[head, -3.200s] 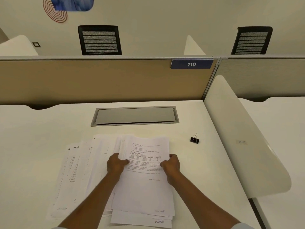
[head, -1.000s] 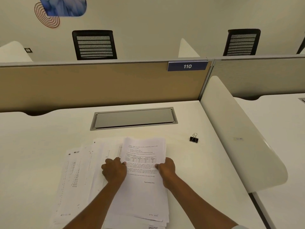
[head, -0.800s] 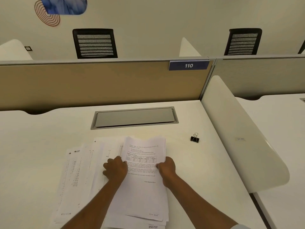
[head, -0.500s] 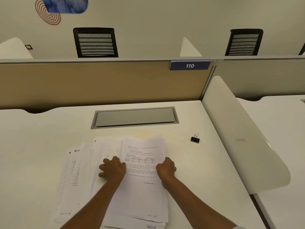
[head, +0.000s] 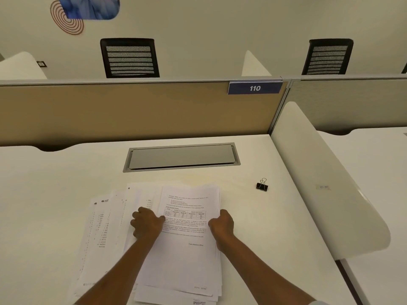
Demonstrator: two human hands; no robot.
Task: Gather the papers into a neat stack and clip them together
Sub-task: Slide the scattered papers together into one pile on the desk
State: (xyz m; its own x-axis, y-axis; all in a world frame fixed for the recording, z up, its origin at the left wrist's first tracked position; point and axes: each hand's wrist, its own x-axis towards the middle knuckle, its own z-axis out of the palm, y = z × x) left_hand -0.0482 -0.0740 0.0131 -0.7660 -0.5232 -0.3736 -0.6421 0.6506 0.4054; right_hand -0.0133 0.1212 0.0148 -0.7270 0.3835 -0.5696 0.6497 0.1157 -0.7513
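Head view.

Item 1: papers [head: 187, 249]. A loose lot of printed white sheets on the desk [head: 55, 183], on the near side of the cable hatch [head: 181, 156]. The part directly below the hatch is roughly squared. A fan of sheets [head: 103, 227] spreads to the hatch's near left, edges staggered.

Item 2: left hand [head: 146, 223]. It is near the hatch's left half, fingers curled with knuckles up. The thumb lies against the left edge of the squared part, which I read as a pinch on that edge.

Item 3: right hand [head: 221, 223]. It is below the hatch's right end, fingers curled round the right edge of the same part.

Item 4: binder clip [head: 262, 185]. Black with wire handles, it lies just to the near right of the hatch's right end, apart from the papers and untouched.

Handling, my judgement:
- The sheets look light and limp, and slick one on another, so a one-sided pull would shear and skew the pile.
- I would sweep in the left fan first, hold both long edges, stand the lot on a short edge and tap it square.
- The thin edges would crease easily.
- The clip wants a firm squeeze on its handles and belongs on a flush top edge.
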